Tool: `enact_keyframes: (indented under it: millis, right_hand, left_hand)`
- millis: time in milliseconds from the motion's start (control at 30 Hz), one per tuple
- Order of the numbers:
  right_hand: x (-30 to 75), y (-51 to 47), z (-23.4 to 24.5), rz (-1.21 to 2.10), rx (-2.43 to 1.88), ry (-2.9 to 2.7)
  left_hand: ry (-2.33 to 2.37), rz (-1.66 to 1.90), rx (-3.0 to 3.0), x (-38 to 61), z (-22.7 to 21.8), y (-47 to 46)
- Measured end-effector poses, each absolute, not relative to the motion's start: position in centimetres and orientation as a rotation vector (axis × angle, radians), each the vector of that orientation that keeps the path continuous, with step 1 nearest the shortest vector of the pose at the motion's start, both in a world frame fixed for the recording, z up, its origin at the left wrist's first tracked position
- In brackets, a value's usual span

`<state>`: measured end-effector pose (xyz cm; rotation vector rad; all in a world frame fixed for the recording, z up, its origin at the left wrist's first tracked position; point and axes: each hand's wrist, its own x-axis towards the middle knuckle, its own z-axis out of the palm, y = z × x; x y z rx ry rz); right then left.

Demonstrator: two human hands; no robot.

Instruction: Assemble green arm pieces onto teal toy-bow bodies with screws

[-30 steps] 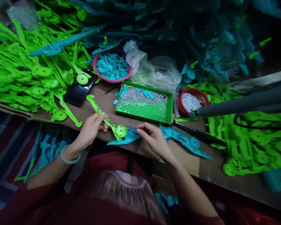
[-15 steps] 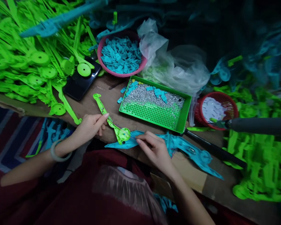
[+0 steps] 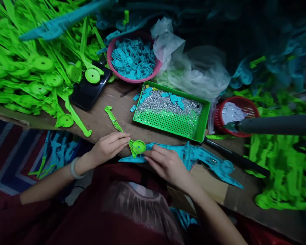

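Observation:
A bright green plastic arm-shaped part with a round end lies at the bench's front edge, its narrow shaft slanting away to the upper left. My left hand is closed in a pinch over the middle of this part, on what looks like a thin wire. The wire runs across the round end to my right hand, whose thumb and index finger are pinched at its other side. Fingertip detail is too small to make out fully. Partly beneath the right hand is a long blue plastic part.
A green perforated tray holds small metal pieces and blue bits. Behind it stand a pink bowl of blue parts and plastic bags. Right are a red basket and a grey rod-like tool. Green parts heap at left beside a phone.
My left hand has slid right along the green part, from its shaft to near the round end. My right hand has moved slightly left, closer to the round end.

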<state>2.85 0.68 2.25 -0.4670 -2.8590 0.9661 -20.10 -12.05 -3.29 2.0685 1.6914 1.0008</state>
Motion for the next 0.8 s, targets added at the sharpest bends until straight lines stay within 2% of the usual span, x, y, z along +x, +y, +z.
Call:
enact_keyframes:
  millis: [133, 333, 500, 700, 800]
  right_hand:
    - [2.7, 1.1, 1.4, 1.204, -0.688, -2.700]
    - [2.6, 1.0, 0.9, 1.273, -0.941, -2.538]
    - [3.3, 0.8, 0.7, 1.051, -1.000, -2.642]
    - [4.2, 0.5, 1.4, 0.562, -0.801, -2.922]
    - [4.6, 0.7, 1.4, 0.569, -0.668, -2.918]
  left_hand:
    - [1.643, 0.935, 2.118, -20.3, -3.6, -12.5]
    - [1.580, 0.961, 1.889, -20.7, -2.1, -10.8]
    - [1.480, 0.812, 1.827, -21.9, -1.2, -9.5]
    - [1.469, 0.603, 1.969, -22.2, -0.7, -9.0]
    - [1.577, 0.392, 2.138, -21.9, -0.3, -9.0]
